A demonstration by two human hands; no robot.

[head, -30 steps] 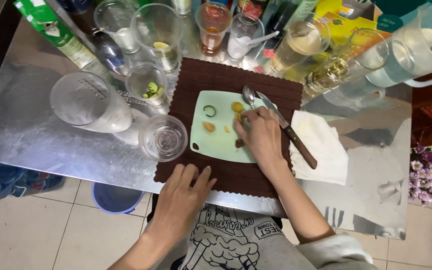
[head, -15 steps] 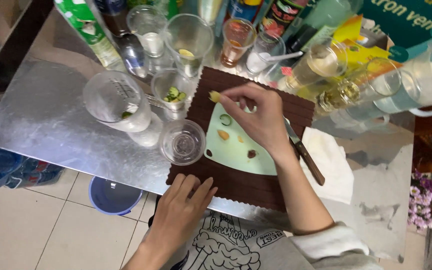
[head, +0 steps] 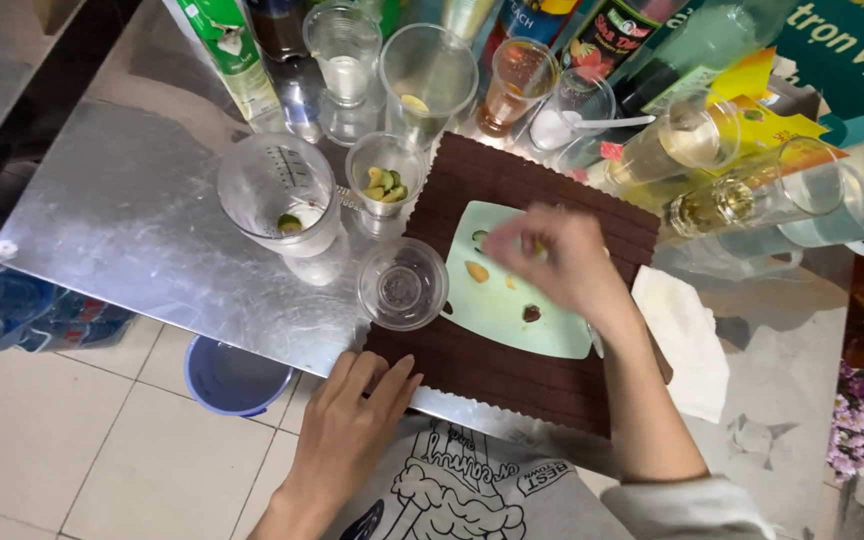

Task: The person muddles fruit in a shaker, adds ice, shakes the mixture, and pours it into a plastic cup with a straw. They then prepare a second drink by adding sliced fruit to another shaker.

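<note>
My right hand [head: 557,268] hovers blurred over a light green cutting board [head: 512,315], fingers curled down near its far edge. A yellow-green speck shows at the fingertips, but the blur hides whether it is gripped. Small fruit pieces [head: 476,271] and a dark bit [head: 531,313] lie on the board, which rests on a brown mat [head: 552,185]. My left hand [head: 352,415] lies flat with fingers apart on the mat's near-left corner at the table edge. A small glass [head: 385,180] holding cut fruit pieces stands left of the board.
An empty clear cup [head: 402,283] sits beside the board. A plastic measuring cup [head: 277,190] holds a green slice. Glasses, bottles and a carton crowd the back of the steel table [head: 142,220]. A white cloth [head: 687,335] lies on the right, with a blue bucket [head: 237,378] below.
My right hand carried a fruit piece from the board toward the small glass, then came back over the board. My left hand stayed at the table edge. The view shifted.
</note>
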